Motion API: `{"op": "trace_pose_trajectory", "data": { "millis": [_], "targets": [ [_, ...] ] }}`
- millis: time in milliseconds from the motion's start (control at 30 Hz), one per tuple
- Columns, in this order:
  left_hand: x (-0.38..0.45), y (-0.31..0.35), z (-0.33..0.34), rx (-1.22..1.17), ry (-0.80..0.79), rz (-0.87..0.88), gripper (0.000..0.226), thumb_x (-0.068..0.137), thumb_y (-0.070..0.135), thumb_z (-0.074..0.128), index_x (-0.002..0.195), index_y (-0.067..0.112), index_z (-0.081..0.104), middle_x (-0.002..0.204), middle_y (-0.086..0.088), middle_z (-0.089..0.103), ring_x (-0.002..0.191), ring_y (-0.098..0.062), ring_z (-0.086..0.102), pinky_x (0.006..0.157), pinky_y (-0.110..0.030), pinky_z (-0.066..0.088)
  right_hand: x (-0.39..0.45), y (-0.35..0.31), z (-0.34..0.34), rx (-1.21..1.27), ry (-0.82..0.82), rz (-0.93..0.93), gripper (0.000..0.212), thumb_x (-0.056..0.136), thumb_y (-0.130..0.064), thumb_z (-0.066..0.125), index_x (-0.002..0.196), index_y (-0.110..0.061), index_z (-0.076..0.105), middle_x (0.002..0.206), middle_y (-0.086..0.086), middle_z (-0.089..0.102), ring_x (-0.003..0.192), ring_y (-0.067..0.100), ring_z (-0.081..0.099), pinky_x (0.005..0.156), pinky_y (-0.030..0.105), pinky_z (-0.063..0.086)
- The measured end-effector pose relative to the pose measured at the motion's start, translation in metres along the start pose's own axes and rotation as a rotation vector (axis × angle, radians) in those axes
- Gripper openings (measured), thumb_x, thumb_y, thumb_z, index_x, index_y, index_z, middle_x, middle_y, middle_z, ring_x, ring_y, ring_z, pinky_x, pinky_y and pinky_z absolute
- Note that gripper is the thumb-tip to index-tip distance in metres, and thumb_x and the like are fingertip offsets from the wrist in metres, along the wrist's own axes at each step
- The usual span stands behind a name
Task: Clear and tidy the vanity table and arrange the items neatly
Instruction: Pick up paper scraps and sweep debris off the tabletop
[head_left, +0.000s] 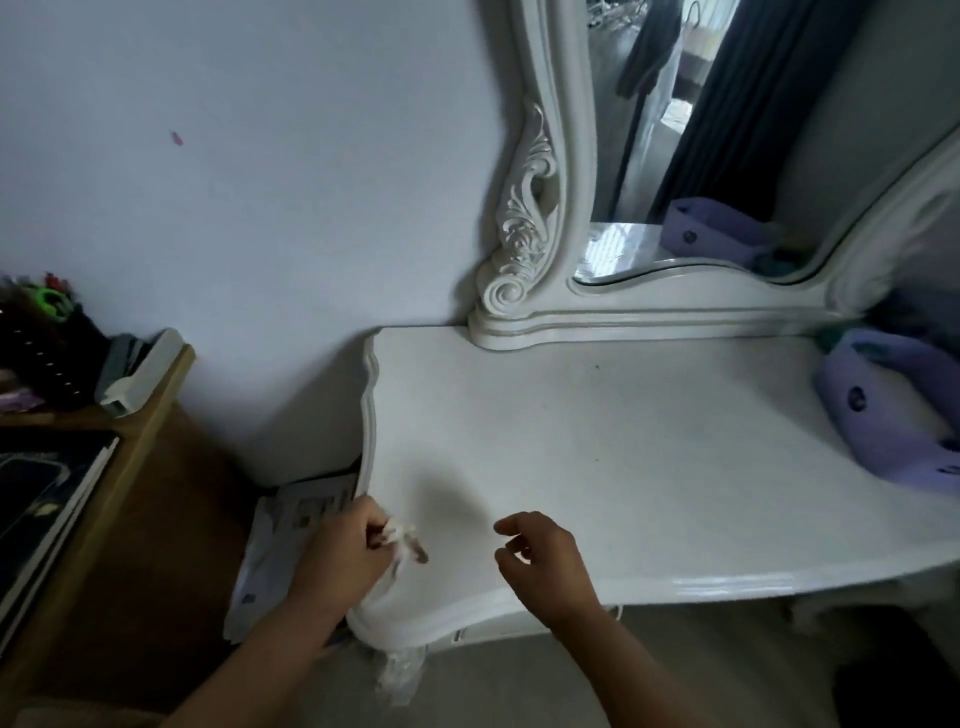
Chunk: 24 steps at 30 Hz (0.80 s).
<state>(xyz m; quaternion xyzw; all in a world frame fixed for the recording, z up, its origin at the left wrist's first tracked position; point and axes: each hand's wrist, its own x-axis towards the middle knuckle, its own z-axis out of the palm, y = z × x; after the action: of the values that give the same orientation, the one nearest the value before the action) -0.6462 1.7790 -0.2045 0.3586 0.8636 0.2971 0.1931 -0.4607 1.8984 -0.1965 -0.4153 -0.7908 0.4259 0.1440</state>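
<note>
The white vanity table (623, 441) fills the middle of the view, with an ornate white-framed mirror (550, 218) standing at its back edge. My left hand (348, 551) is at the table's front left corner, closed around a crumpled, soiled white tissue (402, 538) that sticks out between the fingers. My right hand (545, 561) hovers just above the front edge, fingers loosely curled and apart, holding nothing. A purple bag (893, 410) lies on the table's right end.
A wooden desk (135, 415) stands on the left with a black organiser holding green scissors (49, 304) and a white box (145, 374). Papers (291, 525) are wedged between the desk and the vanity. A plastic bag (400, 670) hangs below the vanity's corner.
</note>
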Motion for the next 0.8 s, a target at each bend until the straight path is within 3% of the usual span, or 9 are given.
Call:
{"op": "trace_pose_trajectory", "data": {
  "millis": [100,167,233,300,367,433,567,700,800],
  "targets": [
    [-0.004,-0.001,0.008,0.146,-0.107,0.097,0.007,0.078,0.017,0.062,0.08,0.018,0.056,0.067,0.01,0.053,0.067,-0.009,0.054,0.053,-0.017,0.039,-0.001,0.011,-0.006,-0.033,0.032,0.036,0.023,0.08,-0.01,0.057,0.1,-0.019,0.064,0.1,-0.009,0.061,0.083,0.008,0.059,0.078,0.021,0.047],
    [-0.002,-0.003,0.011,0.133,-0.206,0.123,0.01,0.079,0.014,0.06,0.073,0.018,0.054,0.066,0.011,0.052,0.065,-0.001,0.053,0.05,-0.008,0.034,-0.002,0.017,-0.01,-0.05,0.059,0.044,0.023,0.08,-0.009,0.057,0.1,-0.019,0.064,0.098,-0.009,0.06,0.08,0.007,0.059,0.073,0.015,0.045],
    [0.006,-0.006,0.009,0.156,-0.293,0.124,0.013,0.073,0.016,0.061,0.064,0.021,0.053,0.069,0.005,0.057,0.065,-0.01,0.056,0.054,-0.017,0.04,-0.003,0.023,-0.016,-0.063,0.083,0.046,0.022,0.081,-0.009,0.057,0.1,-0.018,0.065,0.095,-0.01,0.059,0.077,0.005,0.057,0.07,0.011,0.041],
    [0.015,-0.004,0.001,0.208,-0.337,0.108,0.012,0.065,0.024,0.067,0.071,0.029,0.058,0.082,0.002,0.059,0.074,-0.013,0.058,0.062,-0.026,0.046,-0.004,0.029,-0.023,-0.066,0.107,0.054,0.022,0.081,-0.009,0.057,0.1,-0.017,0.064,0.095,-0.01,0.058,0.076,0.003,0.055,0.069,0.011,0.041],
    [0.019,0.005,-0.008,0.203,-0.324,0.096,0.034,0.061,0.028,0.074,0.09,0.037,0.059,0.093,0.007,0.054,0.084,-0.01,0.056,0.072,-0.025,0.047,-0.004,0.035,-0.031,-0.057,0.131,0.055,0.021,0.081,-0.009,0.058,0.1,-0.017,0.064,0.095,-0.009,0.059,0.076,0.002,0.055,0.07,0.012,0.042],
    [0.021,0.022,-0.011,0.164,-0.272,0.099,0.04,0.065,0.023,0.075,0.097,0.038,0.056,0.092,0.01,0.051,0.081,-0.009,0.054,0.072,-0.025,0.043,-0.001,0.042,-0.041,-0.047,0.153,0.051,0.021,0.081,-0.009,0.058,0.099,-0.017,0.065,0.095,-0.009,0.06,0.077,0.001,0.055,0.069,0.009,0.04],
    [0.031,0.065,0.007,0.079,-0.092,0.192,0.032,0.072,0.016,0.073,0.083,0.043,0.059,0.082,0.009,0.054,0.062,-0.01,0.054,0.066,-0.027,0.044,0.008,0.059,-0.072,-0.006,0.208,0.062,0.02,0.081,-0.009,0.059,0.097,-0.018,0.065,0.093,-0.011,0.06,0.079,0.0,0.056,0.067,0.007,0.04],
    [0.04,0.125,0.053,0.098,-0.09,0.235,0.018,0.076,0.025,0.069,0.093,0.029,0.066,0.088,0.008,0.059,0.069,-0.008,0.057,0.072,-0.029,0.048,0.021,0.086,-0.118,0.022,0.255,0.066,0.019,0.081,-0.008,0.06,0.097,-0.018,0.065,0.093,-0.011,0.06,0.077,0.001,0.057,0.066,0.004,0.041],
    [0.051,0.179,0.107,0.125,-0.131,0.293,0.017,0.079,0.03,0.065,0.096,0.029,0.065,0.091,0.011,0.057,0.072,-0.006,0.057,0.073,-0.025,0.046,0.034,0.117,-0.167,0.036,0.292,0.058,0.019,0.081,-0.007,0.06,0.097,-0.016,0.065,0.094,-0.008,0.062,0.078,0.002,0.058,0.07,0.008,0.043]
  ]
}}
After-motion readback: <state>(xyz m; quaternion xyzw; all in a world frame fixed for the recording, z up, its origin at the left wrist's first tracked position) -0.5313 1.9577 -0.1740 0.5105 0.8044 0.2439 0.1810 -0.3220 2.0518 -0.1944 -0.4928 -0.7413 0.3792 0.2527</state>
